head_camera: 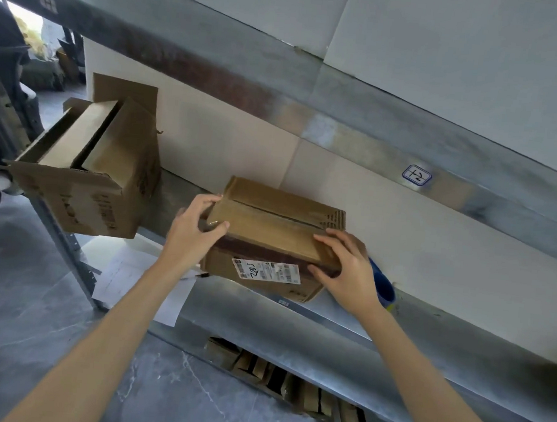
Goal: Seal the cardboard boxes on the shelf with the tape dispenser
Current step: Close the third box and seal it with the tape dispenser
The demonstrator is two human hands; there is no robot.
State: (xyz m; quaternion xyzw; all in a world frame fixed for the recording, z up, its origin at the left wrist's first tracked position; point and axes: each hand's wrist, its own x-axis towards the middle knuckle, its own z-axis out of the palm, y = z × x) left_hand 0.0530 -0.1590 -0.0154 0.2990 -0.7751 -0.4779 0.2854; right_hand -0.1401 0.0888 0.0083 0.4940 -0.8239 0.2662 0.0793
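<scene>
Two hands hold one small cardboard box (269,225) that sits on the metal shelf (248,312), its top flaps folded down and meeting at a seam. The left hand (194,228) wraps the box's left end, with fingers curled over the far top edge and the thumb pressed on the near top edge. The right hand (344,270) clamps the near right corner, with fingers spread across the top and the thumb against the front face. Both forearms reach up from the bottom of the view, bare and nearly straight.

Between the two hands, on the box's front face, is a white shipping label (270,271). It carries barcodes and a handwritten number that reads roughly "2005". The fine print is too small to make out.

Just behind the right hand's knuckles, a blue object (385,289) stands on the shelf. It is mostly hidden, so I cannot tell whether it is the tape dispenser.

Above and beyond the right hand, a small blue-bordered tag (416,175) on the upper beam (215,70) reads "1-2".

Well to the left of the left hand, a larger open cardboard box (97,191) tilts at the shelf's end with its flaps raised. It has dark printing on its side, too blurred to read.

Below the left wrist lie white sheets of paper (136,276) with a pen (201,275) on them. Beneath the right forearm, flattened cartons (289,383) lie under the shelf.
</scene>
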